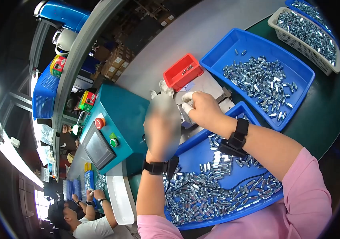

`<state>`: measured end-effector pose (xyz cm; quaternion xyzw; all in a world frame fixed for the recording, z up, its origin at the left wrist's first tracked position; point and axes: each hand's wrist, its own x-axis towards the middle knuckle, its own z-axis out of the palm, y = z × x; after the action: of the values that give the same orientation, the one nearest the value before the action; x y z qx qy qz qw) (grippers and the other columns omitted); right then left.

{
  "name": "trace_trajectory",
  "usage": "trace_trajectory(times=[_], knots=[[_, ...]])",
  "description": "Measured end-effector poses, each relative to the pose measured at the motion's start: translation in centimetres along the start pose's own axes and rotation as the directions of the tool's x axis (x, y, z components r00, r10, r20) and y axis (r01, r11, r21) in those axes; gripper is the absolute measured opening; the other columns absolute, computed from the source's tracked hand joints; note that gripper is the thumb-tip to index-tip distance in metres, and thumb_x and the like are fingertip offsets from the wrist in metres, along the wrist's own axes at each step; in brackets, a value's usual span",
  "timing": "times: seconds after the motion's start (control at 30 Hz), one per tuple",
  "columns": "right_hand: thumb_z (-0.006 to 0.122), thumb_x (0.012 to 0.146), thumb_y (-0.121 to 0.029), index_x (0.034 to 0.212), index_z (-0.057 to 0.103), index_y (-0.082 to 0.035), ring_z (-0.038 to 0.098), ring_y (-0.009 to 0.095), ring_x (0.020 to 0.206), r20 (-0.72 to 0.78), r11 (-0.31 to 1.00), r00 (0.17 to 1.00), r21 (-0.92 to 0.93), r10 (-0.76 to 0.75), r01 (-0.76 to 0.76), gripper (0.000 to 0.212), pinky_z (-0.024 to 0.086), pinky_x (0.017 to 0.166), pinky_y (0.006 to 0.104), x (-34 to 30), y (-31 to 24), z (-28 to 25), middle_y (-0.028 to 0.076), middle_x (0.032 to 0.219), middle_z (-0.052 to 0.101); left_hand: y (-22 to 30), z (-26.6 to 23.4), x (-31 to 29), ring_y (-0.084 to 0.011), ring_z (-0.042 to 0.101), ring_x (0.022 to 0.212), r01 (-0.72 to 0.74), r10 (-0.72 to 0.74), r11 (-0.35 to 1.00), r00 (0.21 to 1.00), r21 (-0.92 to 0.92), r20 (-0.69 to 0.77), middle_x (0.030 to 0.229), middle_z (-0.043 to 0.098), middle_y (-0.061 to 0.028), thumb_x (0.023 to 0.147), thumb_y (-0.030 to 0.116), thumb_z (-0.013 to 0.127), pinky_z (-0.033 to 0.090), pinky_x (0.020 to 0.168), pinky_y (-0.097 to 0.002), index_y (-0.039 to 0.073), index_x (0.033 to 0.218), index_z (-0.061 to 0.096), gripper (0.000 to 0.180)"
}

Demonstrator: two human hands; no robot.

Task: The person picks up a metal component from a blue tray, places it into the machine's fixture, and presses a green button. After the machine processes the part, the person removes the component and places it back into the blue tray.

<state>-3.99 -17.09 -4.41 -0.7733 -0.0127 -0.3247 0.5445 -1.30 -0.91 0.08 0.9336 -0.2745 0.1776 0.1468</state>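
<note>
My left hand [161, 133] is over the front of the teal machine, beside a metal fixture [182, 118]. A blurred patch covers its fingers, so what they hold is hidden. Just right of that fixture, my right hand [206, 109] has its fingers curled, with white covers on the thumb and index finger. Anything small in its grip cannot be made out. Below both hands sits a blue tray [239, 180] with many shiny metal hex pieces [218, 195]. A small red bin [172, 75] beyond the hands contains a few metal pieces.
The teal machine [126, 107] has a screen, a red button and a green button. Another blue tray [218, 59] of metal pieces lies at the far right, with a beige basket [281, 36] behind it. A white tray [121, 199] stands left. A co-worker [94, 227] sits lower left.
</note>
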Motion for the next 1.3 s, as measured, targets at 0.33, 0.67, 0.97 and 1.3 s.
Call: trace_trajectory(times=[0.33, 0.67, 0.97, 1.3], knots=[[0.061, 0.082, -0.029, 0.074, 0.069, 0.000, 0.062, 0.026, 0.054, 0.387, 0.976, 0.903, -0.178, 0.187, -0.126, 0.031, 0.049, 0.058, 0.0377, -1.4, -1.9, -0.5, 0.014, 0.059, 0.062, 3.5, -1.9, -7.8, -0.0287, 0.061, 0.066, 0.124, -0.061, 0.970, 0.956, -0.208, 0.287, 0.078, 0.065, -0.0134, 0.078, 0.018, 0.070, 0.047, 0.062, -0.0384, 0.003, 0.094, 0.067, 0.022], [0.063, 0.083, -0.012, 0.112, 0.065, 0.002, 0.061, 0.011, 0.050, 0.527, 0.878, 0.792, 0.164, 0.307, -0.450, 0.032, 0.046, 0.046, 0.0252, -3.7, -2.3, 0.4, 0.008, 0.062, 0.064, 2.8, -0.6, -12.5, -0.0279, 0.062, 0.071, 0.258, -0.027, 0.915, 0.806, -0.309, 0.591, 0.080, 0.064, -0.0146, 0.080, 0.012, 0.066, 0.050, 0.066, -0.0365, 0.001, 0.101, 0.065, 0.024], [0.063, 0.084, -0.009, 0.112, 0.065, 0.001, 0.061, 0.012, 0.052, 0.540, 0.882, 0.784, 0.147, 0.307, -0.447, 0.031, 0.046, 0.048, 0.0240, -3.8, -1.9, 0.6, 0.008, 0.069, 0.065, 2.9, -0.7, -12.2, -0.0274, 0.060, 0.071, 0.069, 0.103, 0.917, 0.910, -0.393, 0.401, 0.079, 0.062, -0.0125, 0.080, 0.007, 0.064, 0.049, 0.069, -0.0356, 0.004, 0.103, 0.065, 0.024], [0.063, 0.084, -0.012, 0.110, 0.066, 0.001, 0.062, 0.013, 0.052, 0.534, 0.891, 0.800, 0.170, 0.275, -0.420, 0.029, 0.047, 0.049, 0.0253, -3.8, -1.6, 0.6, 0.010, 0.070, 0.066, 2.3, -0.6, -11.6, -0.0165, 0.060, 0.072, 0.269, -0.072, 0.856, 0.908, -0.442, 0.412, 0.082, 0.066, -0.0082, 0.077, 0.007, 0.070, 0.048, 0.069, -0.0274, 0.003, 0.100, 0.067, 0.023]])
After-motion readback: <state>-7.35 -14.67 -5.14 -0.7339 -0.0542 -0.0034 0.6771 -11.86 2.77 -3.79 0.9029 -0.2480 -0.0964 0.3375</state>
